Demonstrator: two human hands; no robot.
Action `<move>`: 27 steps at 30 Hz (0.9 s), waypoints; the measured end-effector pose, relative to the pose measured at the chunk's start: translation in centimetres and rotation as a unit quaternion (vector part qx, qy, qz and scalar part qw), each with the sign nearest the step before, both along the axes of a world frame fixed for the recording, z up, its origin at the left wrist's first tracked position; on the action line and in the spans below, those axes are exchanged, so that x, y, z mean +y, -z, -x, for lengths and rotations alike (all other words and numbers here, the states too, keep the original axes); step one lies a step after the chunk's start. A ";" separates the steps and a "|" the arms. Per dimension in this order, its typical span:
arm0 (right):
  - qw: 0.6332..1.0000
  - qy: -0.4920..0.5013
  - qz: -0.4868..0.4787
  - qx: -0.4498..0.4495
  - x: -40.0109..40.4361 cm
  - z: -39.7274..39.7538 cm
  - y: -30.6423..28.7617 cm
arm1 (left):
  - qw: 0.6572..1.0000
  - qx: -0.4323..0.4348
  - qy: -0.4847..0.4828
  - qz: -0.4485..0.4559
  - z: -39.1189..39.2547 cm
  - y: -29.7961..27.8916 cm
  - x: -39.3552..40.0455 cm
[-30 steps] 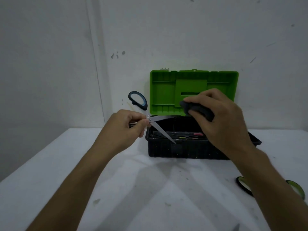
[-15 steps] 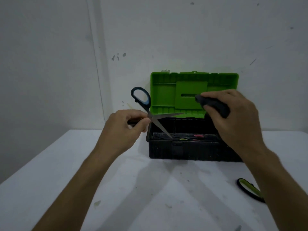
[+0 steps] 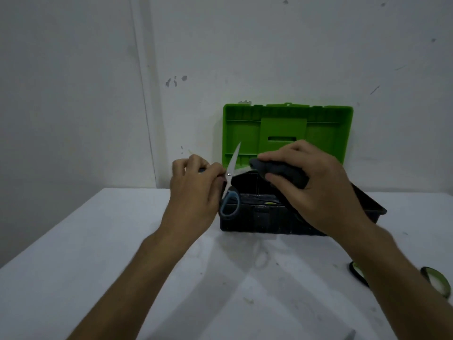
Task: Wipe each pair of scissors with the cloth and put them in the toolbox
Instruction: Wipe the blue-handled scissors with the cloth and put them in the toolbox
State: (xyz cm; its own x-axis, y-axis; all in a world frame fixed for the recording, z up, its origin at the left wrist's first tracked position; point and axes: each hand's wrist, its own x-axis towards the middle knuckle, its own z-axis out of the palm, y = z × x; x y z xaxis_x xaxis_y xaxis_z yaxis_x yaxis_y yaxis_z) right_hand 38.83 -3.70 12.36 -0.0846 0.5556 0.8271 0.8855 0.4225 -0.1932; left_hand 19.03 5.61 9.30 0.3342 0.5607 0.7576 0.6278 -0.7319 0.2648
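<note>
My left hand (image 3: 193, 190) holds a pair of blue-handled scissors (image 3: 230, 182) near their pivot, blades spread apart. One blade points up in front of the green lid; the blue handle loop hangs down in front of the toolbox. My right hand (image 3: 316, 190) grips a dark grey cloth (image 3: 279, 171), folded over the other blade, which runs to the right. The black toolbox (image 3: 269, 217) stands open behind both hands, its green lid (image 3: 326, 128) upright against the wall. A few tools lie inside it.
A second pair of scissors with green-and-black handles (image 3: 436, 280) lies on the white table (image 3: 98, 253) at the right, partly hidden by my right forearm. A grey wall stands close behind the toolbox. A small dark object pokes in at the bottom edge (image 3: 350, 336).
The scissors have flipped: the blue handle loop, which pointed up, now hangs down and one blade points up. My right hand has moved back left with the cloth onto the other blade.
</note>
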 end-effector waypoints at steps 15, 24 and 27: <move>0.993 0.101 -0.034 -0.043 2.0 -1.7 2.9 | 0.976 -0.071 0.123 0.167 -1.1 -0.1 -1.4; 0.999 0.024 -0.045 -0.010 1.7 -1.3 2.9 | 0.969 -0.087 0.076 0.219 -1.0 0.0 -1.5; 0.995 0.043 -0.085 -0.010 1.6 -0.7 3.1 | 0.967 -0.099 0.058 0.228 -0.8 -0.1 -1.5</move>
State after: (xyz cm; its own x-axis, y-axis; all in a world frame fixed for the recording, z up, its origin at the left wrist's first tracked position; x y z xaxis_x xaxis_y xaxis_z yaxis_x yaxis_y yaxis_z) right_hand 39.52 -2.08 9.28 -0.0600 0.4145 0.9081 0.9230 0.3695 -0.1076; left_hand 19.78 4.14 9.44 0.2888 0.8192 0.4954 0.4527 -0.5728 0.6833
